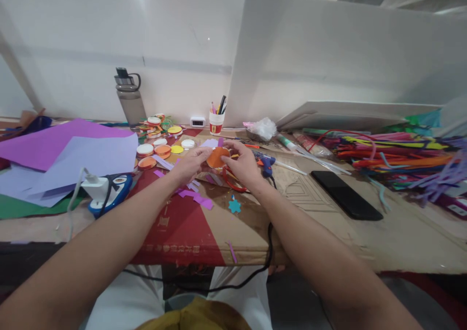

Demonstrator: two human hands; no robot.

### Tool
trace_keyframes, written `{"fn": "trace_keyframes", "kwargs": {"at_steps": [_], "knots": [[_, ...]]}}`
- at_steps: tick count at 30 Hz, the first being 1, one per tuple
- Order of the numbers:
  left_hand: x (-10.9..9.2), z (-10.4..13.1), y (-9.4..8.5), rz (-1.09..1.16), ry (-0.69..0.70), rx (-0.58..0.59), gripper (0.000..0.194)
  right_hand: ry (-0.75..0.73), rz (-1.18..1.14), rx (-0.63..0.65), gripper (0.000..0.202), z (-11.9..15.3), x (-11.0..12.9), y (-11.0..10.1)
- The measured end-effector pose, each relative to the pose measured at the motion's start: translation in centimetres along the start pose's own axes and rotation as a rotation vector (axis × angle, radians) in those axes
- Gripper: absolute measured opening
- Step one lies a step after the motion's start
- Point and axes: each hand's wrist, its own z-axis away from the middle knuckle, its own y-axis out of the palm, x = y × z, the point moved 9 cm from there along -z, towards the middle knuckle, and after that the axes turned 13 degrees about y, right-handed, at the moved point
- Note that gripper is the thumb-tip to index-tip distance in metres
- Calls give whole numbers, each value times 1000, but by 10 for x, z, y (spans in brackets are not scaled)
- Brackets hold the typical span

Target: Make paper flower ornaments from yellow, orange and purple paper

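An orange disc point(218, 157) is held up between my two hands over the cardboard-covered table point(186, 228). My left hand point(192, 163) grips its left edge, and my right hand point(241, 163) pinches its right side, thumb on its face. A red strip point(233, 183) curves below my right hand. Purple paper scraps point(197, 198) and a teal flower-shaped piece point(234, 204) lie nearer to me. Left of my hands sit several round pieces, among them an orange one point(162, 151), a yellow one point(177, 149) and a white one point(188, 144).
A blue glue gun point(267, 162) lies right of my right hand, beyond it a black phone point(345, 193) and colourful pipe cleaners point(397, 155). Purple sheets point(91, 162), a power strip point(122, 189) and a bottle point(130, 99) stand left. A pen cup point(216, 121) is behind.
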Motion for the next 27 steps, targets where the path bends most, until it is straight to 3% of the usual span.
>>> {"fn": "trace_keyframes", "kwargs": {"at_steps": [7,14,20,23,27], "knots": [[-1,6,4,94,-96,41,24,28,-61,87,34,-2,-3,6],[4,5,7,92,-87,80,29,-103,30,-3,29,-3,5,0],[4,4,5,51,-121,95,35,-128,14,27,26,-3,7,-2],[3,6,5,68,-155,121,36,-76,-26,94,24,-4,5,1],[5,15,17,204,-255,265,40,54,-129,292,27,-2,1,12]]}}
